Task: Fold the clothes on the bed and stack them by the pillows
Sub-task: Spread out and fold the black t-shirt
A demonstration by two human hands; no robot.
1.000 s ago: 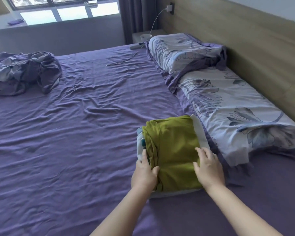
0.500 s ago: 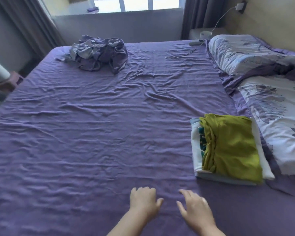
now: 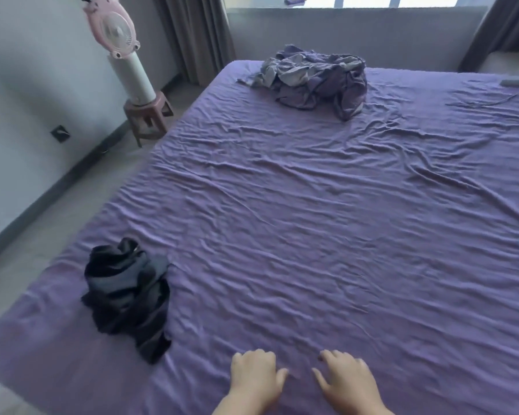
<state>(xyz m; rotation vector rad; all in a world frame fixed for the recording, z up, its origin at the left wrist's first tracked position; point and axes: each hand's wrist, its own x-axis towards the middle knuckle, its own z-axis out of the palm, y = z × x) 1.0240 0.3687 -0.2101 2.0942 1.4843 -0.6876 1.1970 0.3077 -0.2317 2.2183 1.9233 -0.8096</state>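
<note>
While both hands – left hand (image 3: 253, 374), right hand (image 3: 346, 380) – hover, fingers relaxed, empty | dark garment (image 3: 126, 290) crumpled | purple sheet (image 3: 312, 220) wrinkled

We've got a crumpled black garment (image 3: 126, 290) bunched near the bed's (image 3: 312, 235) left edge, and a rumpled purple-grey pile (image 3: 312, 77) heaped way over at the far side, well apart.

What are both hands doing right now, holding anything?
Left hand: open, empty, fingers loosely bent above the wrinkled purple bed sheet.
Right hand: open, empty, fingers spread over the same sheet.
</note>
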